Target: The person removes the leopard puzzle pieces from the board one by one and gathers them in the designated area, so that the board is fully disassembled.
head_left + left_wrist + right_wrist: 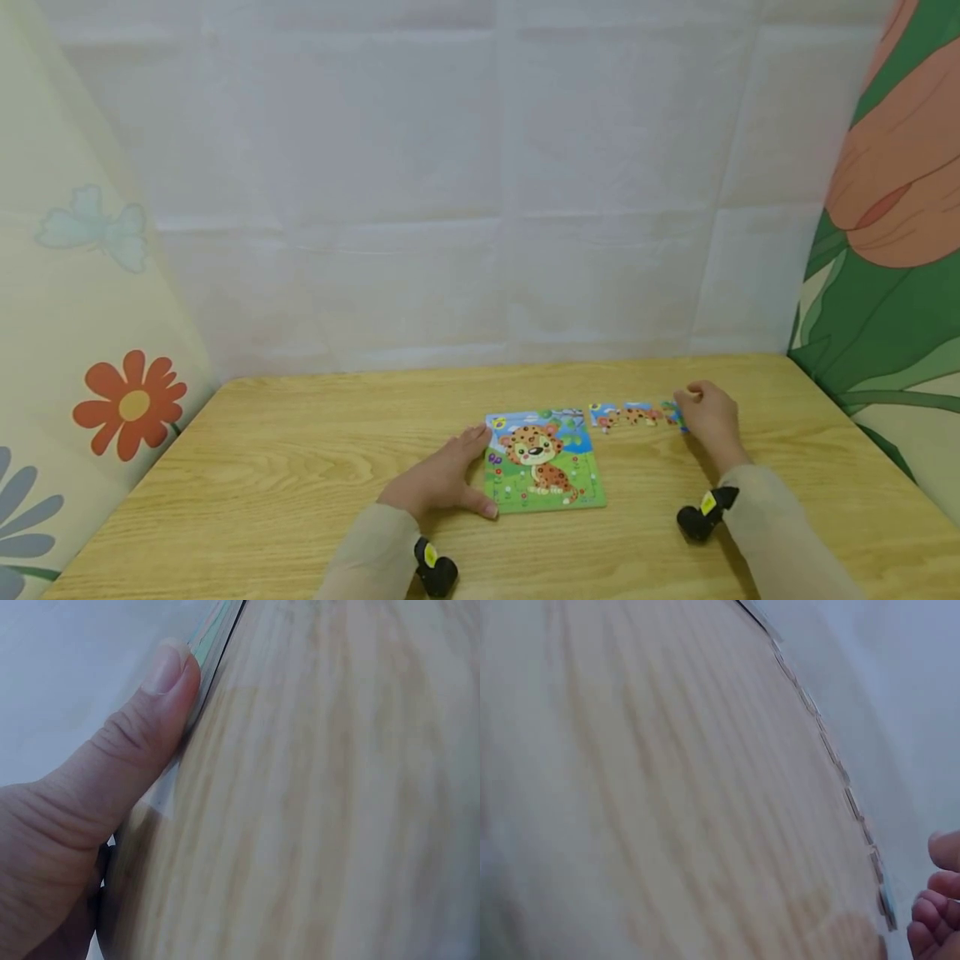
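A square jigsaw puzzle board [543, 458] with a spotted leopard cub on grass lies flat on the table. My left hand [442, 477] spans its left side, the thumb [169, 682] at the near left corner and the fingertips by the far left corner. Right of the board, several loose puzzle pieces [633, 414] form a short row. Over the right end of that row hovers my right hand [711, 421], its fingers loosely curled. In the right wrist view those fingers [926, 919] stand just beside the row's end, with no piece seen between them.
The light wooden table [300, 467] reaches back to a white cloth [420, 208]. Flowered panels stand on the left [90, 317] and right [892, 275]. A black wrist camera [435, 571] sits on the left sleeve, and another camera [705, 517] on the right one.
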Action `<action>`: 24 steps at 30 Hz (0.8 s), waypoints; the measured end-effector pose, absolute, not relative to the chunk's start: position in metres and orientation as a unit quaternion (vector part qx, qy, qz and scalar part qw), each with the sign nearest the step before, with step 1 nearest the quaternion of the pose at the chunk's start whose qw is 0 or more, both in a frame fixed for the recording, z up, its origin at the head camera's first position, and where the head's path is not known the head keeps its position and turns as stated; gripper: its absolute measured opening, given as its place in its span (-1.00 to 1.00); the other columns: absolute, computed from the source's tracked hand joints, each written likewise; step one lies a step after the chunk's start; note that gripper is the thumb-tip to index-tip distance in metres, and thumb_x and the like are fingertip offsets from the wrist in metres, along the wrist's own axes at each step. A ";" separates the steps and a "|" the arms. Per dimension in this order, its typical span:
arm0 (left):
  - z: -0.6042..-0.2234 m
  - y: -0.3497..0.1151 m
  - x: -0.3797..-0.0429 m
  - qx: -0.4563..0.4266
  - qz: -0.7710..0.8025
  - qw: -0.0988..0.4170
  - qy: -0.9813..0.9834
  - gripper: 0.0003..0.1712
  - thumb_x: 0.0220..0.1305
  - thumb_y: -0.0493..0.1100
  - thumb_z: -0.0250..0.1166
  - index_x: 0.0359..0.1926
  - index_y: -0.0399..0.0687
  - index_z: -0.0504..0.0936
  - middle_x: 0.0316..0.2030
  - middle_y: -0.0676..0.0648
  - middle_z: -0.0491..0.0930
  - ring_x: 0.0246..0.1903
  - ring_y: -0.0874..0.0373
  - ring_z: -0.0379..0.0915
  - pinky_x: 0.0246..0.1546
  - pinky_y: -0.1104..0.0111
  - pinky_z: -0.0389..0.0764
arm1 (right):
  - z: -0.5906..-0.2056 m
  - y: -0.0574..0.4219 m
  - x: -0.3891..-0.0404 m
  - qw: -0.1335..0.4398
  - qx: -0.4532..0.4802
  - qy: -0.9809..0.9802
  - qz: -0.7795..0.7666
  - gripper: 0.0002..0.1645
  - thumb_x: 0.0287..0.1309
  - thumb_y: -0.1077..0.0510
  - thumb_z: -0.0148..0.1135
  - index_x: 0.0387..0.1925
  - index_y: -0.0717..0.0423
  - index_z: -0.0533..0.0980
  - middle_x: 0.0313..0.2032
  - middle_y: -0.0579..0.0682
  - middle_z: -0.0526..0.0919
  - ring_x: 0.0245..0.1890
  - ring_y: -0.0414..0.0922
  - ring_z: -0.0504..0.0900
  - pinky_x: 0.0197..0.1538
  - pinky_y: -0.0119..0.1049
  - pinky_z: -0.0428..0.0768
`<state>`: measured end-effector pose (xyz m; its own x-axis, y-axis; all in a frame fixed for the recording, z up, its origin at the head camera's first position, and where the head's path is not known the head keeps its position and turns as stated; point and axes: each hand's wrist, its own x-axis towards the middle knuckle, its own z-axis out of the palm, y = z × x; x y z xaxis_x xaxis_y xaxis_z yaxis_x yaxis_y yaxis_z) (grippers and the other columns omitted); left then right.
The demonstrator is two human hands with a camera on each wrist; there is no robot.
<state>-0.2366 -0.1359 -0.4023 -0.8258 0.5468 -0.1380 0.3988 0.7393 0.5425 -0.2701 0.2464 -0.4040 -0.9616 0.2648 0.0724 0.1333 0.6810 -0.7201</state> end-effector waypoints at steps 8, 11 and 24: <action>-0.401 -0.136 -0.236 0.254 0.256 0.148 0.921 0.32 -0.23 0.20 0.47 0.41 -0.25 -0.05 0.43 -0.18 -0.13 0.41 -0.13 -0.27 0.39 0.01 -0.11 | -0.398 0.233 -0.264 0.132 -0.103 -0.881 0.443 -0.50 0.28 0.08 0.00 0.08 0.41 0.36 -0.06 0.38 0.47 -0.04 0.22 0.45 0.03 0.04 0.44; -0.401 -0.136 -0.235 0.254 0.257 0.147 0.921 0.32 -0.24 0.20 0.47 0.41 -0.25 -0.05 0.43 -0.19 -0.13 0.41 -0.13 -0.27 0.39 0.01 -0.12 | -0.397 0.226 -0.264 0.134 -0.100 -0.871 0.462 -0.51 0.29 0.08 0.00 0.08 0.39 0.36 -0.07 0.35 0.46 -0.05 0.17 0.44 0.01 -0.03 0.45; -0.401 -0.136 -0.235 0.252 0.259 0.145 0.921 0.32 -0.25 0.20 0.48 0.41 -0.24 -0.04 0.43 -0.18 -0.12 0.41 -0.12 -0.28 0.39 0.01 -0.12 | -0.385 0.194 -0.261 0.121 -0.029 -0.869 0.480 -0.55 0.26 0.08 0.08 0.04 0.36 0.42 -0.19 0.21 0.54 -0.27 -0.08 0.52 -0.26 -0.41 0.49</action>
